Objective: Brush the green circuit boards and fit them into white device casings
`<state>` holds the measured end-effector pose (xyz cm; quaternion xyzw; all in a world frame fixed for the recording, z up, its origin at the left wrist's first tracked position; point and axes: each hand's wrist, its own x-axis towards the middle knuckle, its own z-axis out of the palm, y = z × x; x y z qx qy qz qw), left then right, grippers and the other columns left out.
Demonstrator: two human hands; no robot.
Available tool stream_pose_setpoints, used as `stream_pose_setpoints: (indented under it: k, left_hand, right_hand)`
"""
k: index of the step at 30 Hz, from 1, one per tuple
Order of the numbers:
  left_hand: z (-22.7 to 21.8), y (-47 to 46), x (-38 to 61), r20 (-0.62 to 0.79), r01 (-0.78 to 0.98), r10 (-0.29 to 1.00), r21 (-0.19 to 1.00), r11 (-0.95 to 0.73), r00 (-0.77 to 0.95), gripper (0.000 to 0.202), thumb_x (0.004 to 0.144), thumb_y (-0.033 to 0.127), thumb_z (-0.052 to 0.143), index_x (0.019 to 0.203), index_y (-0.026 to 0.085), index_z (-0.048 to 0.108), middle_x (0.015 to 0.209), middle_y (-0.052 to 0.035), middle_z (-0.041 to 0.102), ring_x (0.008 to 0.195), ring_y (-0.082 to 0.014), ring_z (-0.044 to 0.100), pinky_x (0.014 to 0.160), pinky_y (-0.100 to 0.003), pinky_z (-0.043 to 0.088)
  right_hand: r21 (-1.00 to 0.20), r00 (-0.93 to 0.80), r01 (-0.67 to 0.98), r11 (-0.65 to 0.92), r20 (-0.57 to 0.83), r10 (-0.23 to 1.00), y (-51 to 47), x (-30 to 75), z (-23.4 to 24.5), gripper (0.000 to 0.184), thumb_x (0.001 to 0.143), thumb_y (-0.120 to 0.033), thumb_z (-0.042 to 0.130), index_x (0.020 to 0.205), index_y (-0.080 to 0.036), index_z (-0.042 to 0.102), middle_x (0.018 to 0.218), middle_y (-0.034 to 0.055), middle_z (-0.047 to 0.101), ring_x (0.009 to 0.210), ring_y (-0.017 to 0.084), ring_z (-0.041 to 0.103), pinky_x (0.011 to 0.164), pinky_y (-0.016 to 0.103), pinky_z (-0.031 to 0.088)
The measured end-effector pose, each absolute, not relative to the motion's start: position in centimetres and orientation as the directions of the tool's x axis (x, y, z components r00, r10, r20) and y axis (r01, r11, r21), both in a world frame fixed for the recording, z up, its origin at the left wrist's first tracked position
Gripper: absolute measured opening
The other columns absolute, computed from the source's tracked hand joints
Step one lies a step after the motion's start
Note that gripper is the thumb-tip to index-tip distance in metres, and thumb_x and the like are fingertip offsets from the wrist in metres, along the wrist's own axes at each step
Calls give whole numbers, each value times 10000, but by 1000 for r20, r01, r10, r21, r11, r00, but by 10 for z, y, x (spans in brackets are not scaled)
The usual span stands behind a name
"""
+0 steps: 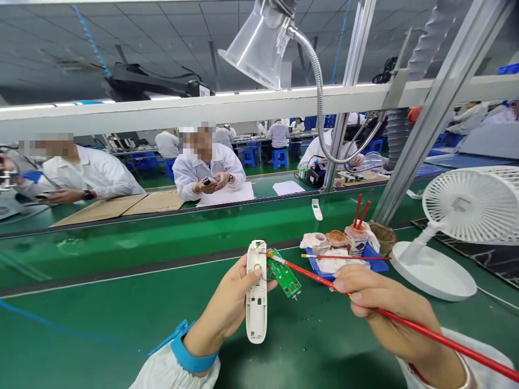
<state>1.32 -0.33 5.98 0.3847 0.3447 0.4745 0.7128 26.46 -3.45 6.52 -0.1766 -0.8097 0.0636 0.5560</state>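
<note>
A green circuit board (284,274) is held above the green bench at 6 o'clock, wired to a white housing (256,308) that is grasped by the left hand (225,310). The red brush (430,330) is gripped in the clenched fingers of the right hand (383,300), its tip near the board's upper end; contact cannot be confirmed. Bracing both hands together would steady the tip. A blue tray (375,259) with jars (356,240) lies at 1 o'clock, a white fan (466,205) at 2 o'clock.

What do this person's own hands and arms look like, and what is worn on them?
The left hand and right hand are bare, without gloves. The left sleeve is white, with a blue wrist band; the right sleeve is also white.
</note>
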Motion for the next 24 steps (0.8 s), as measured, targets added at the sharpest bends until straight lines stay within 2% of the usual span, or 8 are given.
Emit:
stream_pose_setpoints:
  k: [4,10,15,20,24]
  left_hand:
    - [62,-13,4,-122,-391,933,884,257,339,334,791,186,625,1121,228,589,762,15,530,714,-93,499,891,-409,482]
    - [60,-20,-6,-119,-373,935,894,247,334,269,792,200,621,1061,207,618,747,9,517,704,-96,486,814,-348,502]
    - [60,-24,-7,-107,-397,934,884,246,340,300,785,200,625,1085,214,614,751,2,537,708,-106,495,805,-346,500]
    - [62,-27,-6,-111,-416,935,873,253,336,230,755,210,658,984,217,643,742,4,554,709,-117,517,803,-343,495]
    - [63,-28,-7,-107,-433,939,866,250,327,304,753,209,662,1056,231,635,787,-5,579,738,-122,531,835,-362,489]
  right_hand:
    - [-311,-383,211,927,846,371,-39,258,69,335,795,-11,523,1054,-208,602,932,94,695,878,245,658,757,451,558]
    - [-303,-389,237,923,841,376,-50,250,85,255,839,-70,508,992,-233,631,845,74,711,794,225,678,696,397,576]
    - [-408,-398,228,884,789,468,-57,260,77,321,846,-71,501,1078,-264,614,967,85,702,909,257,657,774,463,545]
    - [-409,-344,235,882,813,469,-65,268,75,306,856,-96,501,1089,-254,623,916,85,709,918,269,656,764,451,556]
    - [-411,-342,261,873,807,482,-69,268,76,277,880,-137,479,1065,-278,629,906,74,711,897,265,660,734,447,559]
